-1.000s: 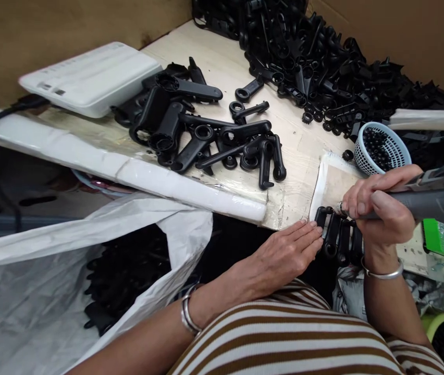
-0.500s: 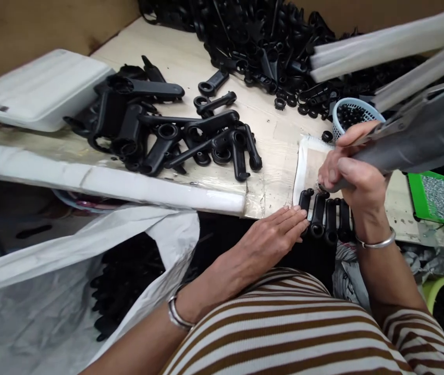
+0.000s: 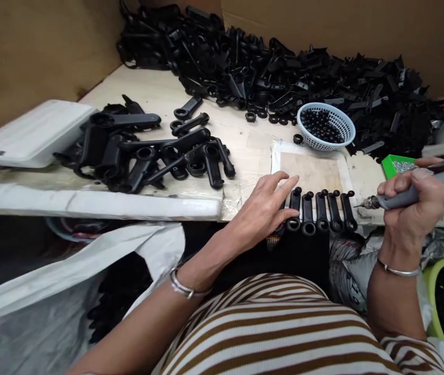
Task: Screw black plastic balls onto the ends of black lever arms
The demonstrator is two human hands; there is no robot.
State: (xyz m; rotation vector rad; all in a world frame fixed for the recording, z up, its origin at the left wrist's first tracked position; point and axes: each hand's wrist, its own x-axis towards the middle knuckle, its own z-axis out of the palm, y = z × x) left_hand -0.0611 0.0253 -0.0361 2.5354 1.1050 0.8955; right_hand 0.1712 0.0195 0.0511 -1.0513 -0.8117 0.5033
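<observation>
Several black crank-shaped plastic parts (image 3: 322, 211) stand side by side in a row at the table's front edge, knobs toward the back and ringed ends toward me. My left hand (image 3: 259, 208) is at the left end of this row, fingers apart, thumb beside the leftmost parts; its palm side is hidden. To the right of the row, my right hand (image 3: 413, 195) grips a grey power screwdriver (image 3: 441, 187), its thin bit pointing left, apart from the parts. Behind the row lies a white-bordered square pad (image 3: 311, 169).
A blue basket (image 3: 347, 130) of small black pieces stands behind the pad. A green tray (image 3: 392, 166) holds small silver pieces. Loose black parts (image 3: 144, 156) lie left, near a white box (image 3: 34, 130). A large black heap (image 3: 284, 73) spans the back. A yellow-green bucket (image 3: 436, 317) is lower right.
My right hand has moved right with the screwdriver, away from the row. My left hand has lifted its fingers from lying flat and spread them. The view has shifted, showing more of the row.
</observation>
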